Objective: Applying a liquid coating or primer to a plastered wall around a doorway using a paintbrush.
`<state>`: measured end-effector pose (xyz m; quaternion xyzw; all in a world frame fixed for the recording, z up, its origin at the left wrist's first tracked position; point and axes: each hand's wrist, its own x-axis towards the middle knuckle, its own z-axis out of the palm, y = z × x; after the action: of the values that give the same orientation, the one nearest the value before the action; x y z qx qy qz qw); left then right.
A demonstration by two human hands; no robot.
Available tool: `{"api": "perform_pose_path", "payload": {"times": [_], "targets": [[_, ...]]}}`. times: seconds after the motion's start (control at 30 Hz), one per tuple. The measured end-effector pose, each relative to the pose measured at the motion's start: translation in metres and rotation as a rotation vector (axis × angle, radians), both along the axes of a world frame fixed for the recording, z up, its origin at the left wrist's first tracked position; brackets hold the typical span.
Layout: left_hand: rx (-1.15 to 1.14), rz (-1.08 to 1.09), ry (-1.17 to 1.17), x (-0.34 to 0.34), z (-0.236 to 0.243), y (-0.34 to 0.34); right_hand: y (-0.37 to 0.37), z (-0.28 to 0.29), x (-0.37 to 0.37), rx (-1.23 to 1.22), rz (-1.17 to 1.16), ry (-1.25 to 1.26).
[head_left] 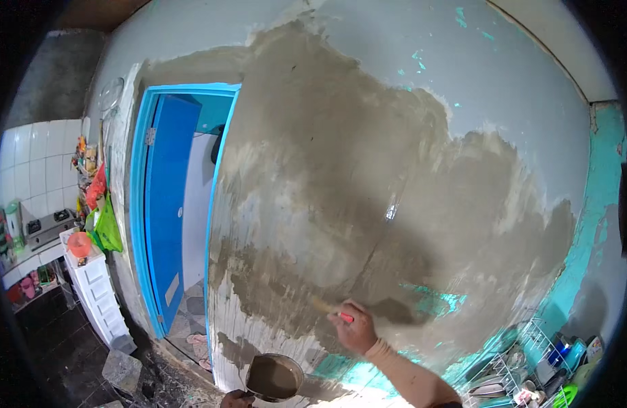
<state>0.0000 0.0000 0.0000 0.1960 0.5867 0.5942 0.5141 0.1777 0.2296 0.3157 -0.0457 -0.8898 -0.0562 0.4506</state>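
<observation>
My right hand [356, 330] is closed round the red handle of a paintbrush [321, 304]. Its pale bristles point left and lie at or very near the wall [368, 224], smeared with wet grey-brown coating; whether they touch it I cannot tell. Down at the lower edge, my left hand [237, 399] grips a round pot [300, 372] by its side. Grey-brown liquid [273, 378] fills part of the pot. Below the brush the wall shows drips, whitish streaks and turquoise patches [358, 370].
Left of the coated wall stands a blue door [169, 204], partly open in its light blue frame. A white drawer unit [96, 289] and a gas stove [52, 228] are farther left. At the lower right, a wire dish rack [531, 353] holds dishes. A grey block [123, 370] sits on the floor.
</observation>
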Motion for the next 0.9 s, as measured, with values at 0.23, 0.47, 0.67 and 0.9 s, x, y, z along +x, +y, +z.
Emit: {"api": "perform_pose_path", "payload": {"times": [0.23, 0.47, 0.67, 0.9], "targets": [[0.412, 0.08, 0.923, 0.017, 0.03, -0.015, -0.056, -0.115, -0.005, -1.373, 0.107, -0.18], [0.128, 0.001, 0.363, 0.033, 0.09, -0.049, -0.074, -0.153, -0.017, -0.808, -0.024, -0.321], [0.378, 0.03, 0.615, 0.031, 0.01, -0.051, -0.097, -0.18, -0.019, -0.807, 0.048, -0.29], [0.068, 0.089, 0.063, 0.025, 0.003, -0.062, -0.097, -0.156, -0.02, -0.917, 0.028, -0.079]]}}
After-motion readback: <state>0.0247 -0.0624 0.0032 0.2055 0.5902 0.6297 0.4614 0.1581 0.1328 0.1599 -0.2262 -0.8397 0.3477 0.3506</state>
